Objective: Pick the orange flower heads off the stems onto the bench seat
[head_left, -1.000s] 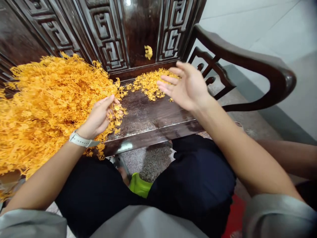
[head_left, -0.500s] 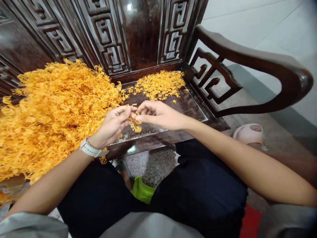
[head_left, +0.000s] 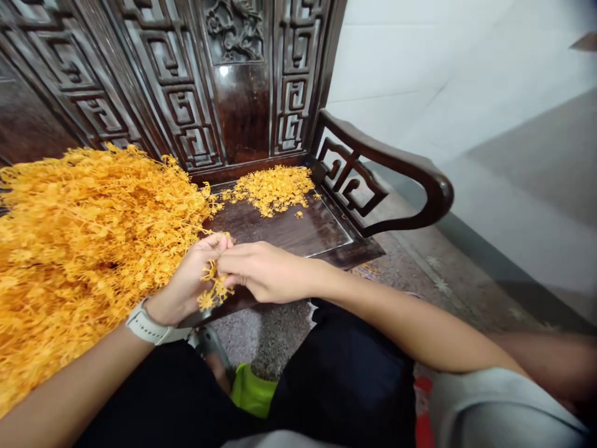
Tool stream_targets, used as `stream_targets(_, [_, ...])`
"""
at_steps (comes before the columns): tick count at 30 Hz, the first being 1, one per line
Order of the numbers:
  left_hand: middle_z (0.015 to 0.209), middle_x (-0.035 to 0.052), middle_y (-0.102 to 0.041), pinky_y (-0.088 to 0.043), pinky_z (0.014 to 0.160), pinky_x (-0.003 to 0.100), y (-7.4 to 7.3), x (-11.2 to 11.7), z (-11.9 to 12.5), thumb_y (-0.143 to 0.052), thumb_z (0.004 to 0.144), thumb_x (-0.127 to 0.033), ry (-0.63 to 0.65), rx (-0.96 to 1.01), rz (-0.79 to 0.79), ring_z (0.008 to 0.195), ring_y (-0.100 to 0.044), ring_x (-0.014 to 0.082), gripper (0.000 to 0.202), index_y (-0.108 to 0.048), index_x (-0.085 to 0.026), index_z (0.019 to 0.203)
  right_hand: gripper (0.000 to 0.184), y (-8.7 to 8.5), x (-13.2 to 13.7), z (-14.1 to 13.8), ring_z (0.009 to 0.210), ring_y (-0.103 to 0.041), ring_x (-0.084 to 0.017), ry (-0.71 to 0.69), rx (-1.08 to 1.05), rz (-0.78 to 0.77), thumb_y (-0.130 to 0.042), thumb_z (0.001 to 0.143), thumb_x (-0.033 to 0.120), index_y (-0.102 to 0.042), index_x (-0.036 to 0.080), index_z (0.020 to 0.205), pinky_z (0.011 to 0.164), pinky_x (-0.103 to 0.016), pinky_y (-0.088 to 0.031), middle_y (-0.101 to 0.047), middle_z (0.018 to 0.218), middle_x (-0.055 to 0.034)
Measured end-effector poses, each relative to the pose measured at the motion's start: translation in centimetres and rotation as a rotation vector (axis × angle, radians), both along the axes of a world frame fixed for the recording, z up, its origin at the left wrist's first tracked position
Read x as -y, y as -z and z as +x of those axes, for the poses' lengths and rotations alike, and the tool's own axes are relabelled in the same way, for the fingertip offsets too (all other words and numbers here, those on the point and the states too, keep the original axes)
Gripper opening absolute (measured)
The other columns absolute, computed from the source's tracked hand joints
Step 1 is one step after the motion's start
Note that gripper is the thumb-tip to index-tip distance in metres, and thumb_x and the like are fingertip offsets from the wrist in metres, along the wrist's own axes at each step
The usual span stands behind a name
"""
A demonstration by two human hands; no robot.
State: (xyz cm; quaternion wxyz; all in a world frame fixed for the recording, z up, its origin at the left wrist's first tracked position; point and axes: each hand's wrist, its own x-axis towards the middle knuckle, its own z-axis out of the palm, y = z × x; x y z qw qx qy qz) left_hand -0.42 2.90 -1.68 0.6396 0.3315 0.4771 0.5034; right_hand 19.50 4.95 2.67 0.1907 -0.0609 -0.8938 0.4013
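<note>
Clock taken from where the two hands meet. We see the left hand (head_left: 189, 277) folded, thumb and fingertips pinched together on a yellow sprig (head_left: 213, 294), whose flower heads dangle just below the fingers. The right hand (head_left: 268, 274) comes in from 3 o'clock, fingers curled in and touching the left fingertips. Its knuckles hide the contact, so we cannot tell whether it pinches the sprig too.

At 9 o'clock we note a large, tangled heap (head_left: 107, 249) of similar yellow sprigs, just beside the left hand. At 1 o'clock a much smaller pile (head_left: 275, 186) of loose yellow heads lies on the dark wooden worktop (head_left: 321, 233), near its back edge. We pick out one loose head (head_left: 299, 214) apart from that pile, at about 2 o'clock.

A carved backrest (head_left: 245, 112) rises at 12 o'clock; a curved armrest (head_left: 420, 193) stands at 2. We log a pale watch strap (head_left: 149, 326) on the left wrist. Low down, at 6 o'clock, a bright green object (head_left: 254, 392) shows between dark trouser legs (head_left: 354, 361). Between 3 and 4 o'clock, another person's arm (head_left: 555, 364), blurred.
</note>
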Motion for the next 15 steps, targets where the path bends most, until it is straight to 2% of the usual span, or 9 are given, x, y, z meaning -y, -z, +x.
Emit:
stream_targets(2, [0.060,-0.0053,-0.041,-0.034,0.043,0.016,-0.1,-0.8,-1.6,-0.068,0.071,-0.002,-0.091,0.029,0.006,0.046,-0.037,0.0067,0.019,-0.058,-0.018,0.071,0.021,-1.5,1.1,0.4,0.095,-0.069,-0.018,-0.283,-0.036,-0.194,-0.047,0.105,0.013,-0.056,0.019,0.088,0.090,-0.030,-0.054,-0.071,0.098,-0.0093])
stream_targets(4, [0.061,-0.0051,-0.042,-0.034,0.043,0.013,-0.2,-1.7,-3.4,-0.064,0.080,0.000,-0.184,0.025,0.052,0.046,-0.038,0.0060,0.020,-0.057,-0.018,0.075,0.020,-2.6,1.3,1.2,0.098,-0.073,-0.017,-0.590,0.005,-0.358,-0.051,0.108,0.021,-0.060,0.017,0.091,0.092,-0.027,-0.057,-0.073,0.102,-0.0119])
stream_targets(5, [0.063,-0.0037,-0.047,-0.037,0.044,0.013,-0.3,-1.9,-4.2,-0.065,0.087,-0.003,-0.209,-0.009,0.085,0.049,-0.043,0.0066,0.018,-0.060,-0.018,0.078,0.019,-2.9,0.9,1.7,0.097,-0.074,-0.018,-0.673,0.046,-0.404,-0.057,0.107,0.025,-0.063,0.016,0.092,0.091,-0.027,-0.058,-0.075,0.102,-0.0129])
stream_targets(6, [0.066,-0.0023,-0.052,-0.041,0.046,0.013,-0.4,-2.0,-4.8,-0.067,0.092,-0.009,-0.210,-0.037,0.105,0.053,-0.049,0.0074,0.014,-0.064,-0.018,0.082,0.018,-3.0,0.2,2.2,0.095,-0.075,-0.018,-0.678,0.076,-0.439,-0.064,0.105,0.028,-0.066,0.015,0.093,0.090,-0.027,-0.059,-0.076,0.100,-0.0128])
stream_targets(7, [0.070,-0.0009,-0.056,-0.046,0.049,0.014,-0.5,-1.9,-5.1,-0.068,0.096,-0.015,-0.203,-0.061,0.123,0.057,-0.054,0.0084,0.011,-0.068,-0.017,0.086,0.018,-2.9,-0.7,2.7,0.090,-0.075,-0.018,-0.594,0.053,-0.482,-0.071,0.101,0.031,-0.068,0.015,0.095,0.086,-0.028,-0.060,-0.076,0.096,-0.0113])
stream_targets(9, [0.074,0.0009,-0.061,-0.052,0.056,0.015,-0.7,-1.5,-5.2,-0.072,0.098,-0.025,-0.170,-0.077,0.134,0.061,-0.059,0.0101,0.012,-0.073,-0.016,0.091,0.025,-2.3,-3.1,3.7,0.080,-0.072,-0.015,-0.226,-0.166,-0.619,-0.079,0.095,0.040,-0.071,0.018,0.100,0.077,-0.027,-0.060,-0.077,0.094,-0.0079])
stream_targets(11, [0.077,0.0017,-0.063,-0.056,0.061,0.016,-0.6,-1.1,-4.8,-0.075,0.097,-0.028,-0.147,-0.061,0.133,0.065,-0.061,0.0106,0.013,-0.075,-0.016,0.091,0.037,-1.3,-5.4,4.3,0.077,-0.069,-0.015,0.168,-0.430,-0.795,-0.076,0.094,0.053,-0.070,0.020,0.108,0.073,-0.028,-0.059,-0.078,0.099,-0.0084])
stream_targets(12, [0.078,0.0019,-0.063,-0.057,0.063,0.016,-0.6,-1.0,-4.6,-0.077,0.096,-0.027,-0.142,-0.051,0.124,0.066,-0.061,0.0105,0.013,-0.076,-0.016,0.090,0.043,-0.8,-6.1,4.3,0.077,-0.068,-0.015,0.305,-0.495,-0.884,-0.072,0.095,0.058,-0.069,0.020,0.112,0.071,-0.029,-0.059,-0.078,0.103,-0.0097])
stream_targets(15, [0.079,0.0020,-0.065,-0.057,0.061,0.015,-0.3,-1.0,-4.1,-0.078,0.095,-0.024,-0.130,-0.028,0.080,0.066,-0.061,0.0095,0.010,-0.077,-0.015,0.092,0.044,0.7,-6.6,3.8,0.072,-0.063,-0.014,0.451,-0.340,-1.011,-0.075,0.093,0.052,-0.068,0.017,0.117,0.065,-0.028,-0.054,-0.076,0.098,-0.0090])
